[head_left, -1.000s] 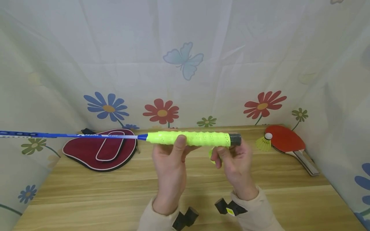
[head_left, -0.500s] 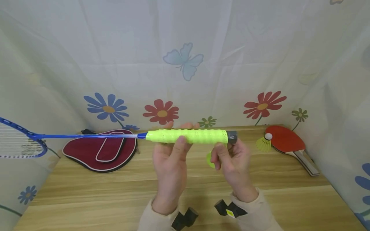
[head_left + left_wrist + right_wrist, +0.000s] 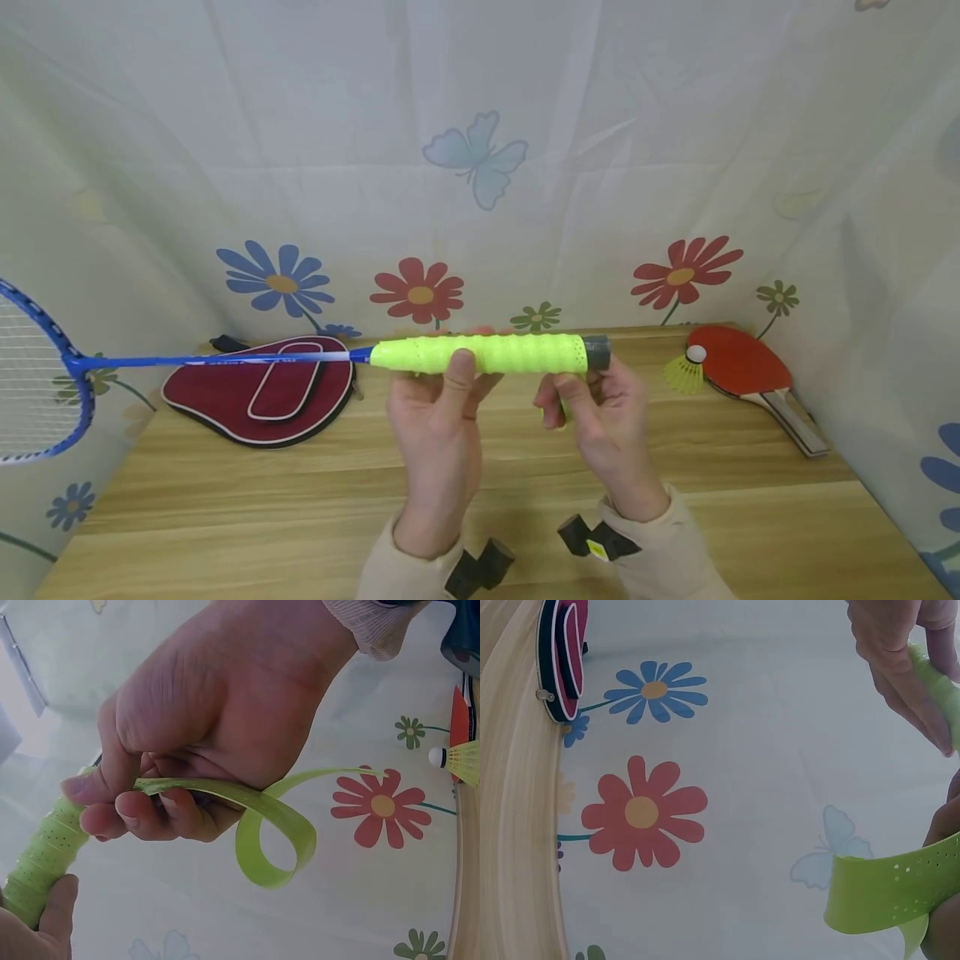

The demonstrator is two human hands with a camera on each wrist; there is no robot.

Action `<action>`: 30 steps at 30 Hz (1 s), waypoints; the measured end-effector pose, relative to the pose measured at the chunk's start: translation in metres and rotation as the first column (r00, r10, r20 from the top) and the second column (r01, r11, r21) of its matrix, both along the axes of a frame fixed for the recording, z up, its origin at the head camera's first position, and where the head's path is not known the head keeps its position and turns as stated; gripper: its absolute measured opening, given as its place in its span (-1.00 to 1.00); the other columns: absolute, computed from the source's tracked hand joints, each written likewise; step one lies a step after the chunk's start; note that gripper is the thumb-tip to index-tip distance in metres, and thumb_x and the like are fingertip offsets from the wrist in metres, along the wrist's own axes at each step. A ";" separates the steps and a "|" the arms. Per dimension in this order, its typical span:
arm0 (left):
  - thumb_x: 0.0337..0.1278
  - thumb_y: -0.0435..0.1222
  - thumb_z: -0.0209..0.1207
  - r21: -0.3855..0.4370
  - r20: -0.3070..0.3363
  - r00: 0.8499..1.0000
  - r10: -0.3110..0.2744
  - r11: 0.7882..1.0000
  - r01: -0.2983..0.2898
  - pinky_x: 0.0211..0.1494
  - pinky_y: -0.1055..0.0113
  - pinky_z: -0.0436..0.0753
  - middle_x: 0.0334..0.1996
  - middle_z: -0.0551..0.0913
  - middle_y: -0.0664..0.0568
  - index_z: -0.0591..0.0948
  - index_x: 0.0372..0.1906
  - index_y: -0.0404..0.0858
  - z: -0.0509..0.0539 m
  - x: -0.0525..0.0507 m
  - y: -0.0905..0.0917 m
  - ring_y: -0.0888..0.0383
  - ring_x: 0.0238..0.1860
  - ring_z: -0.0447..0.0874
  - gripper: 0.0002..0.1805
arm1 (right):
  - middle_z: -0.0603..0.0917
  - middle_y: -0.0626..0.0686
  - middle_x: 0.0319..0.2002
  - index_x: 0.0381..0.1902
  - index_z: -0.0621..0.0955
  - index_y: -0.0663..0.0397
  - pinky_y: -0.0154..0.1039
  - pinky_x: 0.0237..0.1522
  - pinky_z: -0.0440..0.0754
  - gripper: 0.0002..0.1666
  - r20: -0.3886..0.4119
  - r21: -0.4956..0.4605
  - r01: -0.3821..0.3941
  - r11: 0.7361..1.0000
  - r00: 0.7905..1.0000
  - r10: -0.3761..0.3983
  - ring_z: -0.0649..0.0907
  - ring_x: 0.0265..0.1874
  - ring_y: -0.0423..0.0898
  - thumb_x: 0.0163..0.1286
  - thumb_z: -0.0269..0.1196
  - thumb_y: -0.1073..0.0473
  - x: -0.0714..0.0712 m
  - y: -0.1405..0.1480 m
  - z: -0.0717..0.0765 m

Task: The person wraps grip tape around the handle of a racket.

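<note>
A blue badminton racket (image 3: 225,360) lies level in the head view, its strung head cut off by the left edge. Ridged, perforated neon-yellow overgrip tape (image 3: 525,354) covers most of the handle; a short dark handle end (image 3: 597,353) shows bare at the right. My left hand (image 3: 438,442) grips the wrapped handle, thumb across its near side. My right hand (image 3: 615,433) pinches the tape just below the handle, near that dark end. From its fingers a loose tape tail (image 3: 289,840) curls into a loop in the left wrist view; in the head view most of that tail is hidden.
On the wooden table (image 3: 300,508) a maroon paddle case (image 3: 217,392) lies at the back left. At the back right are a red table tennis paddle (image 3: 738,358) and a yellow shuttlecock (image 3: 686,371). A flower-printed curtain (image 3: 600,167) stands behind.
The racket has rolled about its shaft, so its head shows from edge-on to more face-on. The handle has shifted slightly left and up, with both hands keeping their hold.
</note>
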State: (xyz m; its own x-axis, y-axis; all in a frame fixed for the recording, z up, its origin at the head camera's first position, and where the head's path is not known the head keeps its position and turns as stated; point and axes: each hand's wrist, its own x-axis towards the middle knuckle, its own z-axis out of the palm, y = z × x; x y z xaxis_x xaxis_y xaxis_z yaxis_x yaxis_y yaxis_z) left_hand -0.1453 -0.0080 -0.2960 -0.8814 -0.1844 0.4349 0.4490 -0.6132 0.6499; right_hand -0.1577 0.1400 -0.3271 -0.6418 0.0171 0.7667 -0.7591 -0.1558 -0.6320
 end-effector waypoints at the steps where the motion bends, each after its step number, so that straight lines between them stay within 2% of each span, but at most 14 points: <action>1: 0.33 -0.42 0.12 -0.003 0.009 1.000 0.006 1.000 -0.006 0.03 -0.06 0.63 -0.12 0.65 -0.17 0.36 0.01 -0.33 0.000 0.000 0.000 -0.09 -0.02 0.67 -0.75 | 0.63 0.07 -0.58 -0.17 0.51 0.47 -0.33 -0.76 0.50 -0.82 0.001 0.002 0.004 1.000 1.000 -0.004 0.53 -0.74 -0.14 0.41 0.17 0.36 0.000 0.000 0.000; 4: 0.30 -0.43 0.15 -0.005 0.017 1.000 0.015 1.000 -0.015 0.00 -0.06 0.65 -0.14 0.65 -0.15 0.38 0.01 -0.34 0.000 0.000 0.000 -0.06 -0.05 0.68 -0.74 | 0.62 0.08 -0.60 -0.17 0.49 0.47 -0.33 -0.75 0.50 -0.81 0.010 0.005 0.013 1.000 1.000 -0.013 0.54 -0.74 -0.14 0.42 0.16 0.35 0.000 -0.001 -0.001; 8: 0.26 -0.44 0.19 0.000 0.008 1.000 0.029 1.000 -0.029 -0.04 -0.08 0.66 -0.16 0.65 -0.15 0.40 -0.01 -0.35 -0.001 0.000 0.002 -0.03 -0.11 0.69 -0.72 | 0.60 0.06 -0.60 0.06 0.45 0.45 -0.35 -0.75 0.51 -0.67 0.026 -0.010 0.010 1.000 1.000 -0.009 0.52 -0.74 -0.15 0.42 0.16 0.33 -0.001 -0.001 -0.001; 11: 0.26 -0.44 0.20 0.000 0.001 0.999 0.043 0.999 -0.043 -0.07 -0.09 0.67 -0.20 0.65 -0.15 0.41 -0.04 -0.35 -0.001 0.000 0.002 0.00 -0.16 0.70 -0.75 | 0.59 0.04 -0.61 0.10 0.43 0.43 -0.35 -0.78 0.49 -0.63 0.013 -0.022 -0.005 1.000 1.000 0.005 0.50 -0.75 -0.16 0.42 0.17 0.32 -0.003 0.000 0.000; 14: 0.27 -0.41 0.20 -0.025 0.007 0.998 0.062 0.998 -0.062 -0.10 -0.06 0.69 -0.21 0.63 -0.13 0.40 -0.06 -0.33 -0.001 0.000 0.002 0.00 -0.20 0.69 -0.76 | 0.59 0.05 -0.63 -0.10 0.45 0.46 -0.35 -0.81 0.45 -0.74 -0.016 -0.020 -0.007 1.000 1.000 0.006 0.47 -0.78 -0.17 0.42 0.18 0.31 -0.003 0.001 0.000; 16: 0.27 -0.39 0.21 -0.041 0.020 0.997 0.081 0.996 -0.080 -0.13 -0.02 0.71 -0.21 0.60 -0.13 0.39 -0.06 -0.32 -0.001 0.000 0.001 0.01 -0.22 0.68 -0.74 | 0.59 0.06 -0.64 -0.20 0.44 0.46 -0.35 -0.83 0.44 -0.73 -0.029 -0.015 0.005 1.000 1.000 -0.006 0.47 -0.80 -0.17 0.41 0.20 0.27 -0.002 0.000 0.001; 19: 0.25 -0.36 0.23 -0.042 0.047 0.994 0.101 0.994 -0.099 -0.16 0.04 0.73 -0.23 0.57 -0.12 0.37 -0.03 -0.31 0.000 0.000 0.001 0.02 -0.24 0.65 -0.69 | 0.57 0.06 -0.67 -0.26 0.42 0.47 -0.36 -0.86 0.43 -0.66 -0.045 -0.017 0.023 1.000 0.999 -0.024 0.46 -0.83 -0.18 0.40 0.23 0.22 -0.001 -0.002 0.000; 21: 0.26 -0.35 0.23 -0.038 0.050 0.993 0.107 0.994 -0.105 -0.10 0.11 0.72 -0.23 0.56 -0.10 0.37 -0.04 -0.29 0.000 0.000 0.001 0.03 -0.20 0.62 -0.70 | 0.55 0.06 -0.70 -0.29 0.42 0.48 -0.36 -0.88 0.41 -0.67 -0.051 -0.026 0.017 1.000 0.999 -0.018 0.45 -0.85 -0.18 0.41 0.23 0.23 0.000 -0.005 0.000; 23: 0.31 -0.36 0.18 -0.003 0.022 0.997 0.078 0.997 -0.078 0.04 0.11 0.66 -0.17 0.59 -0.11 0.38 -0.03 -0.25 0.000 0.001 0.001 -0.04 -0.09 0.60 -0.75 | 0.53 0.06 -0.72 -0.30 0.42 0.48 -0.37 -0.91 0.39 -0.72 -0.052 -0.038 0.007 0.999 0.999 -0.009 0.43 -0.87 -0.18 0.42 0.20 0.29 0.001 -0.007 -0.001; 26: 0.35 -0.47 0.04 0.055 -0.060 0.998 -0.020 0.998 0.023 0.25 0.08 0.52 0.00 0.60 -0.16 0.38 0.04 -0.17 0.000 0.001 0.002 -0.16 0.14 0.51 -0.75 | 0.50 0.05 -0.75 -0.31 0.42 0.48 -0.37 -0.93 0.36 -0.81 -0.035 -0.061 0.003 0.998 0.999 -0.005 0.41 -0.89 -0.19 0.42 0.14 0.38 0.001 -0.010 -0.002; 28: 0.33 -0.56 -0.05 0.081 -0.121 0.988 -0.100 0.991 0.110 0.31 0.00 0.45 0.10 0.56 -0.22 0.35 0.12 -0.14 0.000 0.001 0.002 -0.22 0.23 0.45 -0.62 | 0.50 0.04 -0.75 -0.30 0.42 0.47 -0.37 -0.94 0.35 -0.85 -0.022 -0.069 0.023 0.997 0.999 -0.024 0.40 -0.89 -0.19 0.42 0.13 0.41 0.001 -0.009 -0.002; 30: 0.32 -0.62 -0.11 0.068 -0.160 0.977 -0.141 0.986 0.153 0.31 -0.05 0.44 0.13 0.53 -0.25 0.30 0.20 -0.15 -0.001 0.001 0.001 -0.24 0.22 0.47 -0.54 | 0.51 0.04 -0.74 -0.29 0.43 0.47 -0.36 -0.92 0.36 -0.86 -0.007 -0.070 0.035 0.997 0.999 -0.036 0.40 -0.88 -0.19 0.42 0.13 0.40 0.002 -0.007 -0.001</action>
State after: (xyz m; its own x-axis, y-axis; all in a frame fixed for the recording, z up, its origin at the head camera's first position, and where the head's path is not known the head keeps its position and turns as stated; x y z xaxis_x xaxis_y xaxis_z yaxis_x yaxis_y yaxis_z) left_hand -0.1439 -0.0067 -0.2967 -0.8252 -0.0970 0.5565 0.4407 -0.7268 0.5268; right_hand -0.1561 0.1327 -0.3278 -0.6335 0.0930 0.7682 -0.7701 -0.1720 -0.6143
